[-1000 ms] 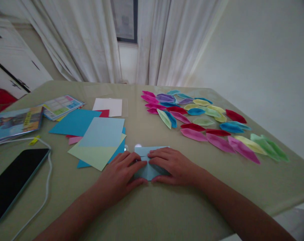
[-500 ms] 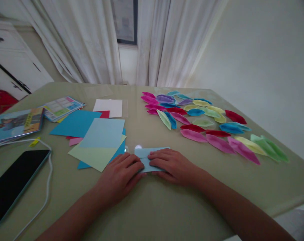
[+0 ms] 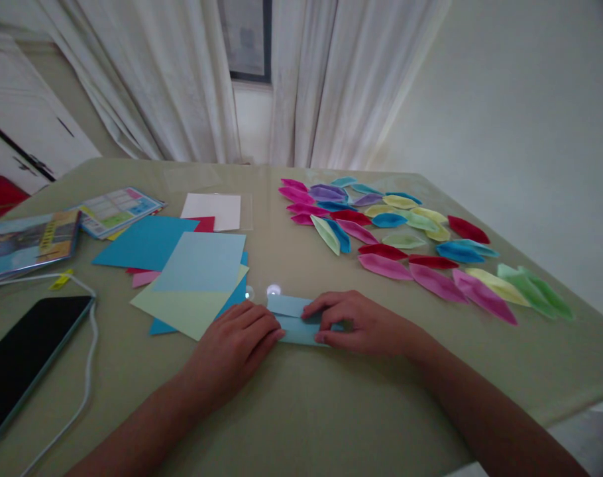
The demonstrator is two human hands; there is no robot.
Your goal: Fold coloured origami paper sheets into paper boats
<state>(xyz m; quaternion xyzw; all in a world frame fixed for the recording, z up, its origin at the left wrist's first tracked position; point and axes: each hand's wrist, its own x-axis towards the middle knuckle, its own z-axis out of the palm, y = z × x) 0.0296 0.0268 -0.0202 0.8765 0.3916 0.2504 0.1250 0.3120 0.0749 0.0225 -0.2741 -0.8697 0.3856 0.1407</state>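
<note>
A light blue folded paper (image 3: 294, 318) lies flat on the green table (image 3: 301, 411) near its front edge. My left hand (image 3: 234, 344) rests on the paper's left end with its fingers flat and pressed down. On the paper's right half, my right hand (image 3: 358, 324) has its fingers curled, with thumb and fingertips pinching the folded edges. Both forearms reach in from the bottom of the view.
A pile of coloured paper sheets (image 3: 192, 275) lies left of my hands. Several folded paper boats (image 3: 405, 245) spread over the right side. A dark tablet (image 3: 23, 358) with a white cable (image 3: 85, 391) and booklets (image 3: 30, 238) are at the left. White curtains (image 3: 301, 79) hang behind.
The paper has been folded into a narrower strip. My right hand has slid to the right along it and curled into a pinch. The left hand has barely moved.
</note>
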